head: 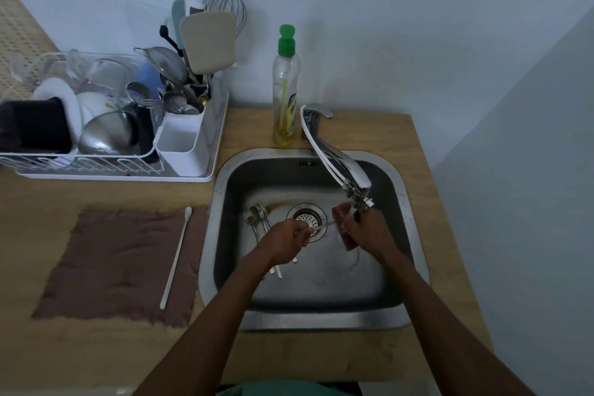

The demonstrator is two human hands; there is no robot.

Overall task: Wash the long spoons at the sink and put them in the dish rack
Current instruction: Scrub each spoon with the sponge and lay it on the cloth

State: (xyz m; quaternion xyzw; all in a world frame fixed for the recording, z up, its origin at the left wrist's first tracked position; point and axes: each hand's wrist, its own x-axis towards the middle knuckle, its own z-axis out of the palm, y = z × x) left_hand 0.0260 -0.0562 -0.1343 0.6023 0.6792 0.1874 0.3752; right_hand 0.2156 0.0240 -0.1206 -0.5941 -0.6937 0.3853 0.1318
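Note:
Over the steel sink (398, 190), my left hand (284, 239) grips the handle of a long spoon (324, 226) that points right, above the drain. My right hand (366, 231) holds a reddish sponge (341, 219) wrapped round the spoon's far end, just under the tap spout (358, 194). Several more long spoons (257, 219) lie on the sink floor to the left of the drain, partly hidden by my left hand. One long white spoon (176, 257) lies on the brown cloth (119, 264) left of the sink. The dish rack (112, 167) stands at the back left.
The rack is crowded with plates, glasses, a steel bowl and a white cutlery holder (183, 145) full of utensils. A dish soap bottle (286, 90) with a green cap stands behind the sink beside the tap base. The wooden counter ends at the wall on the right.

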